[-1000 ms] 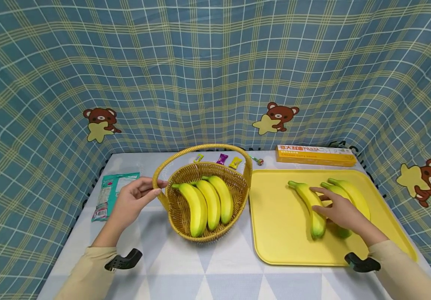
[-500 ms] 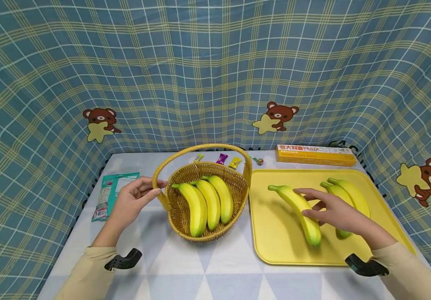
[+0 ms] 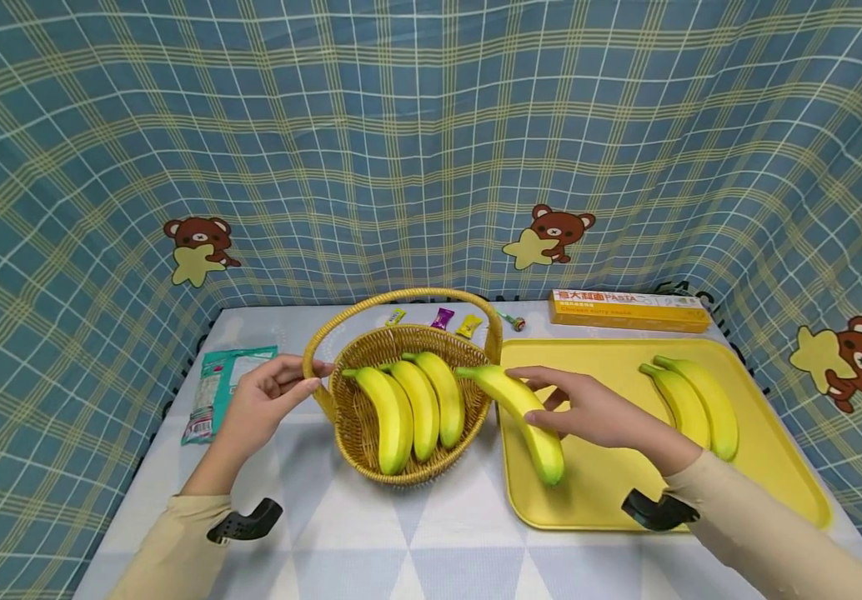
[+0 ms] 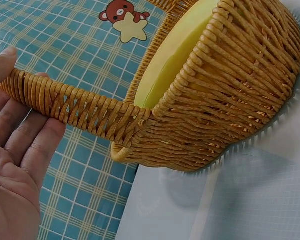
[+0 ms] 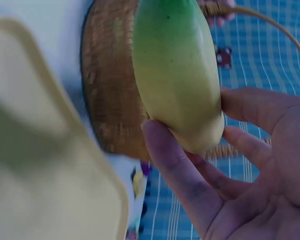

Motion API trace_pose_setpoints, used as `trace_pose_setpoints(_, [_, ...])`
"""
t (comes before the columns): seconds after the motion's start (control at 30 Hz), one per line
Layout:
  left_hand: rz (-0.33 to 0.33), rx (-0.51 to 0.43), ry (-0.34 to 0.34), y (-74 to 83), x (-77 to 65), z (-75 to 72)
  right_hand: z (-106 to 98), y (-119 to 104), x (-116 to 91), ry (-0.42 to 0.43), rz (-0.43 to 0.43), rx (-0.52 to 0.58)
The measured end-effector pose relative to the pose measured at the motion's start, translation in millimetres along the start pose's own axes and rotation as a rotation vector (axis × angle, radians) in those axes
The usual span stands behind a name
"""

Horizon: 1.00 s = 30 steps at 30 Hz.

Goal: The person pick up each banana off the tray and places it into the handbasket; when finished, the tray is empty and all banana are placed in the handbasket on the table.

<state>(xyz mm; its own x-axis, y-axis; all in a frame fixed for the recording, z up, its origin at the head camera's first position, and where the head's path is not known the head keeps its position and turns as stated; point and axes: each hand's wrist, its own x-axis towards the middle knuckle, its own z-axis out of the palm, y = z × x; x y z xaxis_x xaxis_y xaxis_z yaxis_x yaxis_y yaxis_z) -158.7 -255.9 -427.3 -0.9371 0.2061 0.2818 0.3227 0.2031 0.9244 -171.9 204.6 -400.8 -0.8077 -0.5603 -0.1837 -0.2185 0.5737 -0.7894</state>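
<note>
My left hand [image 3: 269, 396] pinches the left side of the handle [image 4: 85, 105] of a wicker basket [image 3: 359, 446], thumb on one face and fingers on the other. Inside the basket, three bananas [image 3: 422, 408] lie side by side, stems toward the back. My right hand [image 3: 588, 408] holds another banana [image 3: 524, 417] between thumb and fingers, raised over the tray's left edge. Its stem end overlaps the basket's right rim in the head view. Seen from the right wrist, the thumb presses one side of this banana [image 5: 177, 75] and the fingers the other.
Two bananas [image 3: 689, 404] lie on the right part of a yellow tray [image 3: 596, 508]. Behind it is a pasta box [image 3: 629, 312]. Small wrapped candies [image 3: 443, 317] and a lollipop [image 3: 513, 321] lie behind the basket. A teal packet [image 3: 224, 387] is at the left.
My right hand has taken a banana from the tray and carried it left to the basket's right rim. The left hand and the basket have stayed in place.
</note>
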Motion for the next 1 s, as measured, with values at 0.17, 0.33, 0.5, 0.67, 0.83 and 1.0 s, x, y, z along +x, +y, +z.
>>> trace_pose_setpoints(0.17, [0.005,0.002,-0.008,-0.2,0.3,-0.5,17.6,-19.7,29.4,0.008,-0.059,-0.014])
trace_pose_setpoints(0.33, [0.009,0.003,-0.012,-2.7,0.7,-1.0,31.1,-33.0,59.9,0.05,-0.127,-0.08])
trace_pose_setpoints(0.5, [0.015,0.004,-0.017,-4.0,0.9,-1.4,43.7,-40.7,87.8,0.068,-0.103,-0.102])
trace_pose_setpoints(0.67, [0.016,-0.004,-0.024,-3.0,1.1,-1.9,59.3,-42.6,108.9,0.064,-0.073,-0.143])
trace_pose_setpoints(0.83, [0.009,0.0,-0.021,-3.3,1.1,-2.4,74.0,-43.0,124.2,0.06,-0.05,-0.196])
trace_pose_setpoints(1.0, [0.001,0.004,-0.018,-2.9,0.9,-2.4,85.0,-45.0,132.2,0.081,-0.061,-0.228])
